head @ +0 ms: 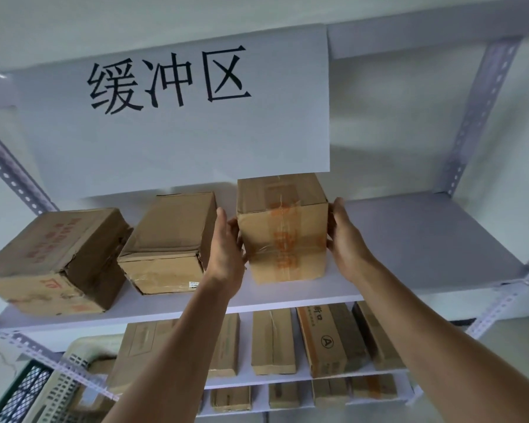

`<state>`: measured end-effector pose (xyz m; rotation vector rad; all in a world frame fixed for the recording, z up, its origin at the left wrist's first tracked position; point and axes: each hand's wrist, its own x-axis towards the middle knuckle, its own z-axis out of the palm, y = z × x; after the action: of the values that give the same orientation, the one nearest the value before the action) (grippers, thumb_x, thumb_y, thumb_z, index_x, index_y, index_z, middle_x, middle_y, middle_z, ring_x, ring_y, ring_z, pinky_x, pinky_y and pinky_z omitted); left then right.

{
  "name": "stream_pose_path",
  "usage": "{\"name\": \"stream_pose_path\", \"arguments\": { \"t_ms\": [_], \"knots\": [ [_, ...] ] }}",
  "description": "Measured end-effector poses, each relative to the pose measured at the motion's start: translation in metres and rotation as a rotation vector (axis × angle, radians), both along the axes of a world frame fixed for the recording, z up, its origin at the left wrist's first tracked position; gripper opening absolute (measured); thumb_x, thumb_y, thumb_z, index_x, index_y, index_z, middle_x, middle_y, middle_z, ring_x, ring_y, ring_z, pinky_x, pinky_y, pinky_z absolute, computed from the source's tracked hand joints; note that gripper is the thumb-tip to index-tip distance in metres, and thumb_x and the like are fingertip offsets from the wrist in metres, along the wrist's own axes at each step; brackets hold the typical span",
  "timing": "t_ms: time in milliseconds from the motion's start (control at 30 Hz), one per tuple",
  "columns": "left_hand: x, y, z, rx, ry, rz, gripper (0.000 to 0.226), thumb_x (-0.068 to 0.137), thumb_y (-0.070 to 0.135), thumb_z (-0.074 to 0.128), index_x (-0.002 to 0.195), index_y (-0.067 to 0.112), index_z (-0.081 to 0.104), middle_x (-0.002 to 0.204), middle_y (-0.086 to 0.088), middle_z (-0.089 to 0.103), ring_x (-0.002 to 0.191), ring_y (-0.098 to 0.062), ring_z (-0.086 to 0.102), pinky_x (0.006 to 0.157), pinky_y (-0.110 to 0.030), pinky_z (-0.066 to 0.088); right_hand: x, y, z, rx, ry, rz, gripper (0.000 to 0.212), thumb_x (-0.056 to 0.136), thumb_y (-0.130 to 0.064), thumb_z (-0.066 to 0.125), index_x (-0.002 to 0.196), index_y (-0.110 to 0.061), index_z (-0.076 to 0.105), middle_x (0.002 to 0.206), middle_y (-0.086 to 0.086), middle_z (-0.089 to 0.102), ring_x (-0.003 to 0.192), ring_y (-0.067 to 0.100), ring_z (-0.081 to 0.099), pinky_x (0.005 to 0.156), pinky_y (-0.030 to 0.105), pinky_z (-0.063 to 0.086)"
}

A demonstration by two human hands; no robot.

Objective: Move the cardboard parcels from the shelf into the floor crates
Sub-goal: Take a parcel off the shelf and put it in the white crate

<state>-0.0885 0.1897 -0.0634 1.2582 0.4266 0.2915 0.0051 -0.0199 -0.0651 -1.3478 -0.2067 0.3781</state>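
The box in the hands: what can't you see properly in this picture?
Orange writing on the box: head view, blurred under shiny tape, unreadable.
Crates: head view, cut off by the bottom-left edge, shelf rail in front.
Lower boxes: head view, partly hidden behind the left arm.

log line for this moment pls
grasp | left hand and right hand on sides of tall brown taped cardboard parcel | upper white shelf

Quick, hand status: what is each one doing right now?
Left hand: closed, gripping the left side of the parcel.
Right hand: closed, gripping the same parcel's right side.
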Motion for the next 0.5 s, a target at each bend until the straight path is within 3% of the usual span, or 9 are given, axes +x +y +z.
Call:
{"name": "stream_pose_path", "arguments": {
  "t_ms": [100,167,233,300,400,433,500],
  "knots": [
    [0.003,0.002,0.006,0.017,0.043,-0.026,0.074,0.102,0.081,0.021,0.13,0.036,0.073,0.123,0.012,0.08,0.124,-0.009,0.069,0.101,-0.042,0.05,0.011,0.002,0.002,-0.038,0.031,-0.018,0.071,0.105,-0.072,0.019,0.145,-0.031,0.061,0.141,-0.006,0.069,0.133,0.014,0.061,0.104,0.04,0.051],
    [0.004,0.003,0.012,0.032,0.082,-0.058,0.083,0.102,0.083,0.016,0.135,0.034,0.072,0.13,0.007,0.079,0.132,-0.014,0.064,0.106,-0.043,0.047,0.014,0.003,0.007,-0.092,0.058,0.022,0.08,0.102,-0.077,0.016,0.147,-0.029,0.061,0.132,-0.004,0.071,0.126,0.016,0.063,0.098,0.04,0.051],
    [0.002,0.003,0.018,0.049,0.095,-0.083,0.091,0.1,0.085,0.012,0.142,0.028,0.07,0.138,0.001,0.075,0.135,-0.019,0.062,0.104,-0.042,0.046,0.014,0.006,0.012,-0.121,0.065,0.051,0.083,0.1,-0.08,0.017,0.142,-0.028,0.066,0.115,-0.004,0.073,0.113,0.017,0.065,0.089,0.037,0.05],
    [0.0,0.003,0.022,0.055,0.076,-0.079,0.094,0.1,0.085,0.011,0.148,0.026,0.066,0.143,-0.004,0.072,0.138,-0.025,0.062,0.099,-0.04,0.048,0.014,0.007,0.013,-0.085,0.064,0.038,0.081,0.101,-0.077,0.018,0.142,-0.025,0.065,0.116,-0.002,0.073,0.116,0.017,0.066,0.092,0.038,0.05],
    [-0.006,0.004,0.027,0.022,0.014,-0.049,0.088,0.103,0.081,0.016,0.149,0.021,0.061,0.14,-0.009,0.072,0.128,-0.029,0.068,0.082,-0.034,0.056,0.012,0.005,0.016,-0.017,0.057,0.012,0.076,0.105,-0.072,0.018,0.131,-0.021,0.068,0.097,-0.007,0.079,0.096,0.01,0.074,0.087,0.036,0.052],
    [-0.008,0.005,0.028,-0.001,-0.012,-0.041,0.086,0.104,0.078,0.018,0.146,0.017,0.061,0.136,-0.012,0.07,0.121,-0.03,0.067,0.078,-0.032,0.056,0.012,0.005,0.017,-0.001,0.049,0.01,0.074,0.106,-0.07,0.018,0.131,-0.021,0.068,0.105,-0.003,0.08,0.1,0.012,0.076,0.089,0.037,0.054],
    [-0.011,0.005,0.03,-0.039,-0.059,-0.025,0.081,0.106,0.075,0.024,0.139,0.012,0.062,0.129,-0.012,0.056,0.116,-0.033,0.053,0.089,-0.036,0.05,0.01,0.005,0.019,0.033,0.039,0.005,0.068,0.108,-0.065,0.02,0.134,-0.023,0.066,0.127,0.004,0.076,0.121,0.021,0.071,0.105,0.044,0.054]
  ]
}}
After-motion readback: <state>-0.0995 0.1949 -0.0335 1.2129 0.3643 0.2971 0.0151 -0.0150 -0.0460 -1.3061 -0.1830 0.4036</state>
